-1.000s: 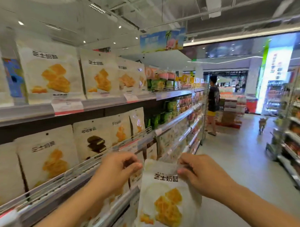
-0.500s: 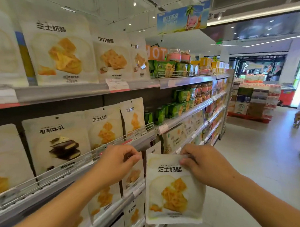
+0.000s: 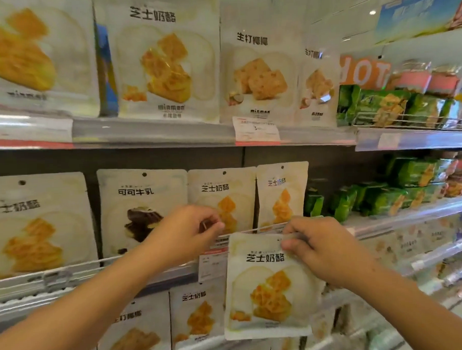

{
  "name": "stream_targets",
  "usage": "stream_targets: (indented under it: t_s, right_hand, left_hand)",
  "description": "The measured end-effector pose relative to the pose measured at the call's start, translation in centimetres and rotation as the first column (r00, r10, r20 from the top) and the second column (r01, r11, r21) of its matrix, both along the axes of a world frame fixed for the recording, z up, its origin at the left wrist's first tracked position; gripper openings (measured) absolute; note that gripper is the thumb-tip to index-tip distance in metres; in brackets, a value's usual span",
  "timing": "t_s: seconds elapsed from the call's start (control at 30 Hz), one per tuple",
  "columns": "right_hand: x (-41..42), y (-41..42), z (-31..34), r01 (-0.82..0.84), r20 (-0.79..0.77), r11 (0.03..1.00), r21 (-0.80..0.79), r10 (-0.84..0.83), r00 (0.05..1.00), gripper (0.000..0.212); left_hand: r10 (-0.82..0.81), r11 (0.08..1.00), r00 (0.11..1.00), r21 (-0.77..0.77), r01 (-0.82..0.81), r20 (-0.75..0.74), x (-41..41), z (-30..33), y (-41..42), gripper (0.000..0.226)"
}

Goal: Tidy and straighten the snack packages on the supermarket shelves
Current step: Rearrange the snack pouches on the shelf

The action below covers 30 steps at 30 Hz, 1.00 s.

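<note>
My right hand [image 3: 324, 247] pinches the top right corner of a white cheese snack pouch [image 3: 268, 291]. The pouch hangs upright in front of the lower shelf, its top edge just under the wire rail [image 3: 252, 230] of the middle shelf. My left hand [image 3: 187, 236] reaches over that rail with its fingers curled. Its fingertips pinch the front of a matching cheese pouch [image 3: 225, 190] standing on the middle shelf. A cocoa milk pouch [image 3: 136, 204] stands to its left and another cheese pouch [image 3: 280, 191] to its right.
The top shelf carries large cheese pouches [image 3: 163, 59] and coconut pouches [image 3: 257, 69] above a price tag [image 3: 257, 130]. Green snack packs [image 3: 377, 196] fill the shelves to the right. More pouches [image 3: 195, 317] stand on the lower shelf. The aisle floor lies at far right.
My view has swung left to face the shelves and moved closer. My right hand has raised the pouch to the middle shelf rail. My left hand has moved up from the rail to the shelf pouch.
</note>
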State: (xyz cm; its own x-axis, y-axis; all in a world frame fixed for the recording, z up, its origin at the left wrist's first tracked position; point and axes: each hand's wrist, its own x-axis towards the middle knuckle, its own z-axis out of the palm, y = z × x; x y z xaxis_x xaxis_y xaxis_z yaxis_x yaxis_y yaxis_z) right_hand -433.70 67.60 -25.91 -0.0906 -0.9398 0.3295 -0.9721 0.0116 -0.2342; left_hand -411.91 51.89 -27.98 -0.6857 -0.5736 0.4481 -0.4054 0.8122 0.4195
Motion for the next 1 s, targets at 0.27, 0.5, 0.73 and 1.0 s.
stream_targets:
  t_s: [0.27, 0.5, 0.73, 1.0]
  right_hand:
    - [-0.1, -5.4, -0.6, -0.379, 0.106, 0.925, -0.043, 0.381, 0.918, 0.032]
    - [0.6, -5.5, -0.6, -0.456, 0.141, 0.888, -0.061, 0.46, 0.877, 0.019]
    - [0.1, -4.9, -0.3, -0.464, 0.132, 0.884, -0.058, 0.467, 0.874, 0.024]
    - [-0.5, -4.1, 2.5, -0.397, 0.132, 0.913, -0.096, 0.407, 0.904, 0.024]
  left_hand:
    - [0.5, 0.847, 0.864, -0.176, -0.502, -0.06, 4.2, 1.7, 1.4, 0.052]
    - [0.67, 0.742, 0.737, -0.131, -0.658, 0.093, 4.8, 5.0, -0.4, 0.077]
    - [0.682, 0.731, 0.712, -0.188, -0.656, 0.168, 3.9, 6.4, 0.0, 0.014]
    - [0.564, 0.712, 0.797, -0.362, -0.603, -0.217, 6.6, 9.0, 4.8, 0.014]
